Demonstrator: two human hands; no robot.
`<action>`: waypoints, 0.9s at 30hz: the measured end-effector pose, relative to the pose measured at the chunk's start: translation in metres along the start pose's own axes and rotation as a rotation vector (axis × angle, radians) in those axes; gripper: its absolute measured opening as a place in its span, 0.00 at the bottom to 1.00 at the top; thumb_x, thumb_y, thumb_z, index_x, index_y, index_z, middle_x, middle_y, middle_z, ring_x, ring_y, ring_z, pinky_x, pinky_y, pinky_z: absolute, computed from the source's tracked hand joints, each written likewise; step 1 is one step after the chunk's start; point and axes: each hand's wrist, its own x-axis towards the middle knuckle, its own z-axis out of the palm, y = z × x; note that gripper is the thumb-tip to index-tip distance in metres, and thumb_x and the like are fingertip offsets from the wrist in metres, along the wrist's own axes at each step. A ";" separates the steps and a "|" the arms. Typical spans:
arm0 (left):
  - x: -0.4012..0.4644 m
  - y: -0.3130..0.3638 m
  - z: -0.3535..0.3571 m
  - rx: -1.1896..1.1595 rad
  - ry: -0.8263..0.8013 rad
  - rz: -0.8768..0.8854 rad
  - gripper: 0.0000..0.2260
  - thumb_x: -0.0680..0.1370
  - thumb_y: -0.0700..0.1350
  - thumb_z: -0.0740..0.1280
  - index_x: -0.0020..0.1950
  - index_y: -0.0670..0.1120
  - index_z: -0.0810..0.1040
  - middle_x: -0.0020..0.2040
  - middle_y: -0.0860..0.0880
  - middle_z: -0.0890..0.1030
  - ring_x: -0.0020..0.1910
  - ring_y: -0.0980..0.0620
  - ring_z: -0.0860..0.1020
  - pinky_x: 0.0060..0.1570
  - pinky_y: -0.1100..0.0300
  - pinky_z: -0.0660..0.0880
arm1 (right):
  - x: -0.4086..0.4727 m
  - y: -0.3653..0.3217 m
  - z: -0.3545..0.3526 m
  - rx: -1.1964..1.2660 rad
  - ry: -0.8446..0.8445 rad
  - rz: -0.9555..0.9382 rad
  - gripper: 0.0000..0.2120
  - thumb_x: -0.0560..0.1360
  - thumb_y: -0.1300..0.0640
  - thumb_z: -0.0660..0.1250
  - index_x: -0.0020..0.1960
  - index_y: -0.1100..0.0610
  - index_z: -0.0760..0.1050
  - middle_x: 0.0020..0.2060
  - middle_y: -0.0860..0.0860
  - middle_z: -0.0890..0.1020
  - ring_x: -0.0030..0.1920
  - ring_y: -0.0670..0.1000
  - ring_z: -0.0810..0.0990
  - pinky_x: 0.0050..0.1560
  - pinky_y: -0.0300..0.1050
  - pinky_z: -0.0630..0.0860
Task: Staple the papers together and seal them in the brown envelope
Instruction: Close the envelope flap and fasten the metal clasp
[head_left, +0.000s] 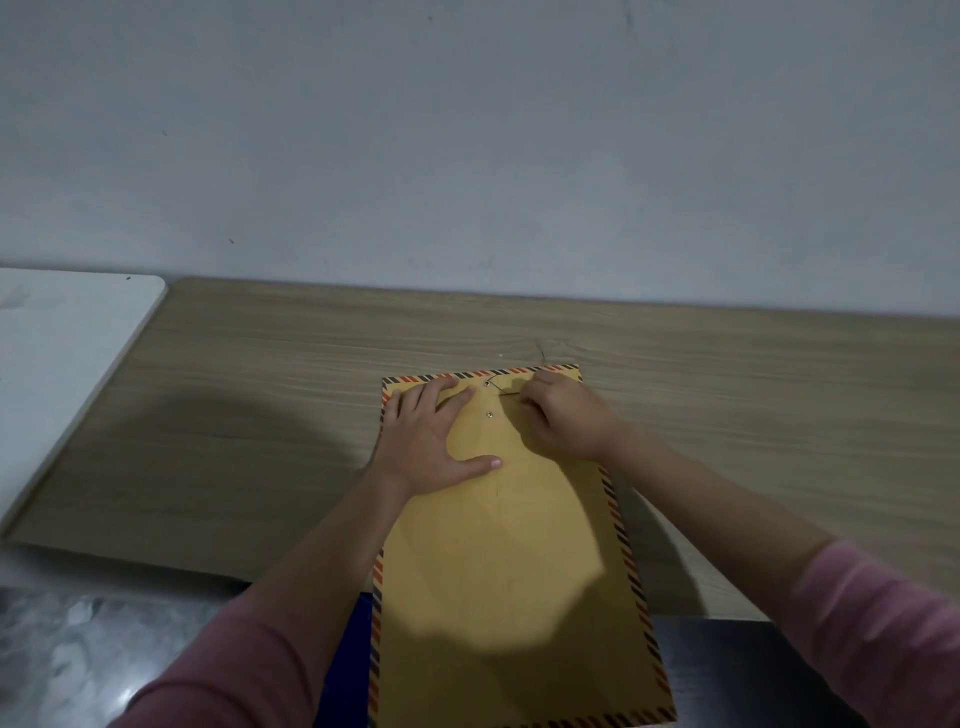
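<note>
The brown envelope (504, 561) with a red-and-dark striped border lies lengthwise on the wooden table (260, 395), its near end hanging over the table's front edge. Its flap is folded down at the far end, where two small metal buttons (488, 399) sit one above the other. My left hand (434, 436) rests flat on the flap's left side, fingers spread. My right hand (563, 415) pinches the thin closure string (506, 389), which runs from the upper button. No papers or stapler are visible.
A white board or tabletop (67, 353) adjoins the wooden table on the left. A pale wall rises right behind the table. Below the front edge are a marbled floor (78, 649), something blue (348, 660) and a dark surface (727, 670).
</note>
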 end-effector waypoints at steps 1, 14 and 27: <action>0.000 0.000 0.000 -0.003 0.001 0.001 0.43 0.61 0.78 0.57 0.73 0.59 0.62 0.71 0.55 0.62 0.70 0.50 0.61 0.72 0.44 0.53 | -0.006 -0.002 0.002 0.000 -0.003 -0.001 0.08 0.73 0.61 0.59 0.46 0.62 0.75 0.43 0.59 0.78 0.44 0.60 0.77 0.41 0.53 0.76; 0.002 -0.003 0.001 -0.006 -0.008 0.050 0.43 0.64 0.76 0.56 0.74 0.57 0.57 0.71 0.54 0.62 0.69 0.49 0.61 0.70 0.45 0.53 | -0.027 -0.049 0.027 0.055 0.096 0.068 0.09 0.75 0.59 0.63 0.50 0.65 0.74 0.44 0.59 0.75 0.45 0.57 0.74 0.37 0.48 0.70; 0.005 -0.018 -0.011 -0.321 -0.177 0.138 0.48 0.62 0.65 0.74 0.75 0.48 0.59 0.75 0.52 0.60 0.74 0.53 0.57 0.74 0.44 0.49 | 0.034 -0.048 0.012 0.321 0.064 0.226 0.07 0.71 0.67 0.62 0.43 0.63 0.79 0.43 0.59 0.82 0.45 0.58 0.78 0.43 0.46 0.71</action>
